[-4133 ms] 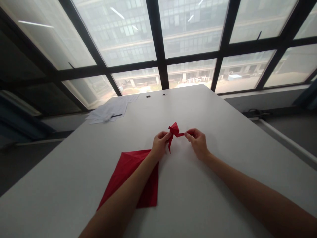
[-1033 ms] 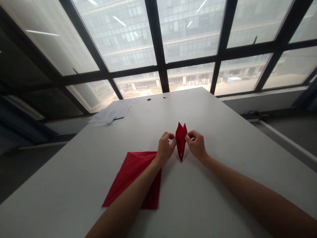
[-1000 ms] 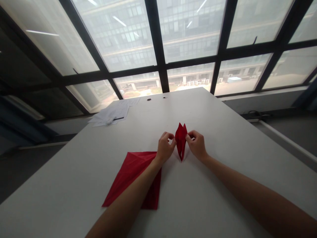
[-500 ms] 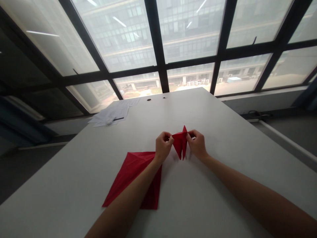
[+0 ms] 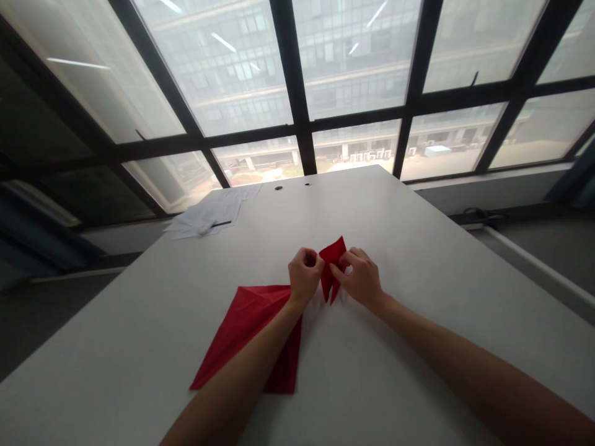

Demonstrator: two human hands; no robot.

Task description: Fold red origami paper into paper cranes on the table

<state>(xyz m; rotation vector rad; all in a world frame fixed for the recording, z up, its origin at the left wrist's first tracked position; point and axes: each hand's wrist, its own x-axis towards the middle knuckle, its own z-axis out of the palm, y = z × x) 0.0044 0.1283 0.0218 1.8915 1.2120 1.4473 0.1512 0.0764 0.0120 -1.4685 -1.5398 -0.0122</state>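
A small folded red paper figure (image 5: 331, 266) is held just above the white table (image 5: 395, 248), its points hanging down. My left hand (image 5: 304, 277) pinches its left side with thumb and fingers. My right hand (image 5: 359, 279) grips its right side, fingers pressed against the paper. A larger creased red sheet (image 5: 242, 328) lies flat on the table under my left forearm.
A loose stack of white papers (image 5: 207, 214) with a dark pen (image 5: 222, 223) lies at the table's far left corner. Two small dark holes (image 5: 279, 187) sit near the far edge. Large black-framed windows (image 5: 297, 93) stand behind the table.
The red figure was spread out sideways between my hands, then pushed back together. My right hand has moved left, closer to my left hand, and the figure has shifted slightly left.
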